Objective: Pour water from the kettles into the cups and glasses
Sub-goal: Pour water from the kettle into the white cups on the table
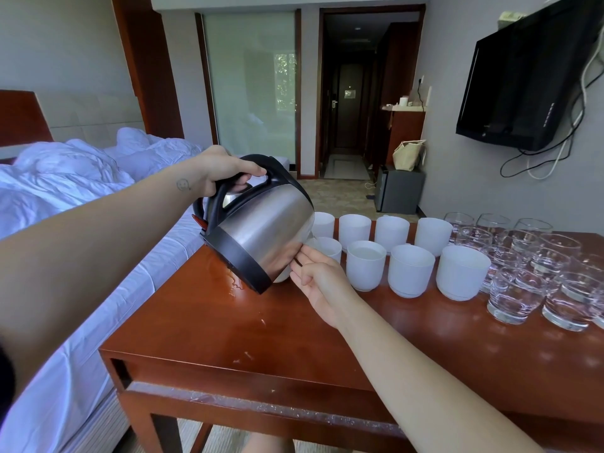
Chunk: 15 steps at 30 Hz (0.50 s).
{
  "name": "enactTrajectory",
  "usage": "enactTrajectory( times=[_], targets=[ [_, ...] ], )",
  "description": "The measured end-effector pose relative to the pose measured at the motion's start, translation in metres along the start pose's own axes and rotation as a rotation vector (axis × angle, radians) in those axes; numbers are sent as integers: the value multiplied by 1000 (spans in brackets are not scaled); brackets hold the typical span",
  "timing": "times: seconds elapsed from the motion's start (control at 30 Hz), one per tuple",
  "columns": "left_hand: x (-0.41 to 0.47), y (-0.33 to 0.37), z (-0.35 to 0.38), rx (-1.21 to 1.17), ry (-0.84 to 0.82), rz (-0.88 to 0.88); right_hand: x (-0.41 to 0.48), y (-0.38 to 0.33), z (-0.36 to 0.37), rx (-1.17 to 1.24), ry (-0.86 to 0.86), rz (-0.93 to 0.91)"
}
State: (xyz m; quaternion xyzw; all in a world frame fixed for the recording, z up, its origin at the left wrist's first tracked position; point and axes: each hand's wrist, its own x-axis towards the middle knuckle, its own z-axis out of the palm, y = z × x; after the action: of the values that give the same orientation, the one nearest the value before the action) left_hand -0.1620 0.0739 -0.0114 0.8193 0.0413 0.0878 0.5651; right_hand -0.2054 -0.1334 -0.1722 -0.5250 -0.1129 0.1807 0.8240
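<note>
My left hand (225,173) grips the black handle of a steel kettle (261,223), which is tilted to the right over the near-left white cup (328,248). My right hand (318,276) curls round that cup from the front; the kettle hides most of the cup. Two rows of white cups stand on the wooden table (294,338); the neighbouring cup (366,264) holds water. Several clear glasses (516,289) stand in rows at the right.
Spilled water (233,282) lies on the tabletop below the kettle's base. A bed with white sheets (65,197) runs along the table's left edge. A black TV (523,80) hangs on the right wall above the glasses.
</note>
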Motion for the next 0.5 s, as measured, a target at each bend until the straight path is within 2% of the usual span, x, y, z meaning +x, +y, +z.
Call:
enactTrajectory(
  times=[0.5],
  targets=[
    [-7,-14,-11,-112,58,9,5,-1,4,-41,36,-11]
  ],
)
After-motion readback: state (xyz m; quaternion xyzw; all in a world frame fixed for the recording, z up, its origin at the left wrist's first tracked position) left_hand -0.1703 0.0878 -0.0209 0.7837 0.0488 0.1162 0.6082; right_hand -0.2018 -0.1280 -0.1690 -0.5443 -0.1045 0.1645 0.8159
